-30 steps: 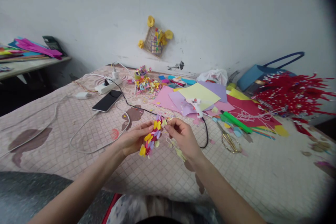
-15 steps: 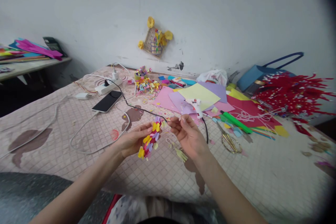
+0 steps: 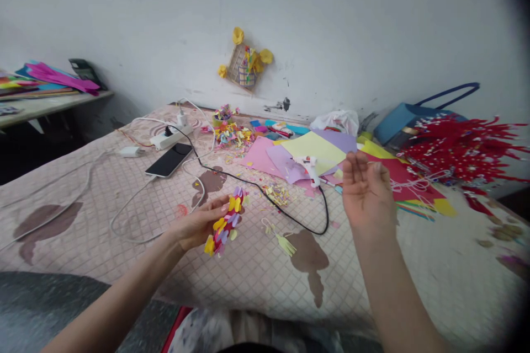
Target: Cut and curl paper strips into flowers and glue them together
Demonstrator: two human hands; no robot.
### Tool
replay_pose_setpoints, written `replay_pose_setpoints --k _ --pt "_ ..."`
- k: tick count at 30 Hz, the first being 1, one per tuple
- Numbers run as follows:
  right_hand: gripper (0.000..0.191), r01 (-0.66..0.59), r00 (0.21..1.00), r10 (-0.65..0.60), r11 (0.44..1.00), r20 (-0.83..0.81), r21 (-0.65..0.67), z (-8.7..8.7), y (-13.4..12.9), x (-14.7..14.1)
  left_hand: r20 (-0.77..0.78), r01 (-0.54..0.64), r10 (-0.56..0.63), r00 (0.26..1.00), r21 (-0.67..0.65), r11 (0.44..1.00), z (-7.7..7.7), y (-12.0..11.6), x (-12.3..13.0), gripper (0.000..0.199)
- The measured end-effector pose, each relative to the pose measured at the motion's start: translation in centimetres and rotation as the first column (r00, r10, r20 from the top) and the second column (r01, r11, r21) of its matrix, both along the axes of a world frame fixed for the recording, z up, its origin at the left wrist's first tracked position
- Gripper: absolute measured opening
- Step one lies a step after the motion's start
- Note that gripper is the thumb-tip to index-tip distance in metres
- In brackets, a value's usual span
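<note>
My left hand [image 3: 201,226] pinches a narrow craft piece covered with small yellow, lilac and cream paper petals [image 3: 224,224] on a dark red base. The piece is held tilted above the tablecloth. My right hand [image 3: 368,193] is raised over the coloured paper sheets at the right, palm toward me and fingers stretched out, with nothing visible in it. It hides the scissors and most of the green cutter. A white glue gun [image 3: 309,170] rests on the sheets to its left. Between the hands lies a pale green fringed paper strip [image 3: 285,244] with a thin string.
The glue gun's black cord [image 3: 285,213] loops across the table to a white power strip [image 3: 171,136]. A phone [image 3: 169,160] charges nearby. Small cut paper bits [image 3: 276,194] lie mid-table. Red beaded stems [image 3: 459,149] and a blue bag [image 3: 397,121] stand at the right.
My right hand has moved away from the petal-covered piece, right and upward, and its fingers have opened out. My left hand has shifted slightly left with the piece.
</note>
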State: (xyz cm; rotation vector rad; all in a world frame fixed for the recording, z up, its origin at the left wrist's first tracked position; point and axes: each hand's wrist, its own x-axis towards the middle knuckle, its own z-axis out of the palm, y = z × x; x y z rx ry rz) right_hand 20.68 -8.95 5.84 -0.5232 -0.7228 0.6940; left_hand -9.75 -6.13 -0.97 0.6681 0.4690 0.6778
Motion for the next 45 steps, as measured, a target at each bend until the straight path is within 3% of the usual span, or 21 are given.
replay_pose_setpoints --k 3,5,9,11,14,19,21,24,26,30,33,35,38,42,45 --pt "0.013 -0.122 0.990 0.132 0.981 0.056 -0.154 -0.6 -0.1 0.1 -0.070 -0.018 0.020 0.997 0.030 0.999 0.4 0.2 -0.2 0.037" --pt "0.024 -0.231 0.964 0.259 0.929 0.062 -0.290 -1.2 -0.1 -0.2 -0.168 -0.017 0.030 0.985 0.077 0.997 0.8 0.5 -0.4 0.037" --pt "0.043 -0.351 0.911 0.409 0.825 0.041 -0.444 -1.8 -0.3 -0.4 -0.405 0.026 0.107 0.908 0.310 0.950 1.2 1.5 -0.9 0.038" --pt "0.044 -0.356 0.901 0.430 0.809 0.059 -0.468 -1.8 -0.5 -0.3 -0.501 0.086 0.172 0.848 0.450 0.889 1.1 1.9 -1.1 0.041" --pt "0.031 -0.313 0.896 0.422 0.820 0.137 -0.480 -1.6 -0.6 -0.1 -0.609 0.208 0.263 0.748 0.592 0.779 0.7 2.1 -1.3 0.043" --pt "0.021 -0.141 0.881 0.352 0.834 0.317 -0.533 -1.9 -0.8 0.0 -0.726 0.434 0.423 0.542 0.673 0.599 0.5 1.7 -0.7 0.040" --pt "0.022 -0.112 0.871 0.355 0.816 0.339 -0.568 -2.1 -0.9 -0.2 -0.710 0.480 0.519 0.476 0.704 0.524 1.1 1.6 -0.2 0.039" --pt "0.027 -0.153 0.868 0.397 0.785 0.298 -0.601 -2.2 -1.1 -0.7 -0.581 0.492 0.692 0.428 0.792 0.361 2.5 1.6 1.1 0.038" --pt "0.027 -0.216 0.860 0.445 0.761 0.250 -0.613 -2.2 -1.2 -1.2 -0.466 0.477 0.772 0.432 0.844 0.243 3.7 1.6 2.5 0.032" --pt "0.026 -0.304 0.822 0.525 0.730 0.218 -0.612 -2.3 -1.4 -2.2 -0.374 0.420 0.730 0.573 0.898 0.130 5.8 1.3 6.4 0.018" --pt "0.028 -0.332 0.802 0.556 0.717 0.216 -0.614 -2.4 -1.4 -2.7 -0.336 0.440 0.696 0.634 0.897 0.033 6.3 1.3 9.5 0.013" --pt "0.029 -0.351 0.798 0.568 0.711 0.203 -0.609 -2.5 -1.4 -2.8 -0.267 0.453 0.706 0.656 0.888 -0.085 6.2 1.5 11.2 0.016" --pt "0.027 -0.360 0.810 0.559 0.713 0.178 -0.602 -2.4 -1.5 -2.9 -0.161 0.512 0.734 0.660 0.812 -0.282 5.8 2.1 12.7 0.019" --pt "0.031 -0.347 0.839 0.528 0.705 0.131 -0.619 -2.2 -2.1 -2.7 -0.065 0.569 0.690 0.721 0.623 -0.537 5.5 2.7 13.0 0.023" --pt "0.035 -0.353 0.835 0.537 0.690 0.121 -0.632 -2.1 -2.6 -2.7 -0.005 0.582 0.662 0.749 0.480 -0.656 5.4 2.7 12.7 0.023"
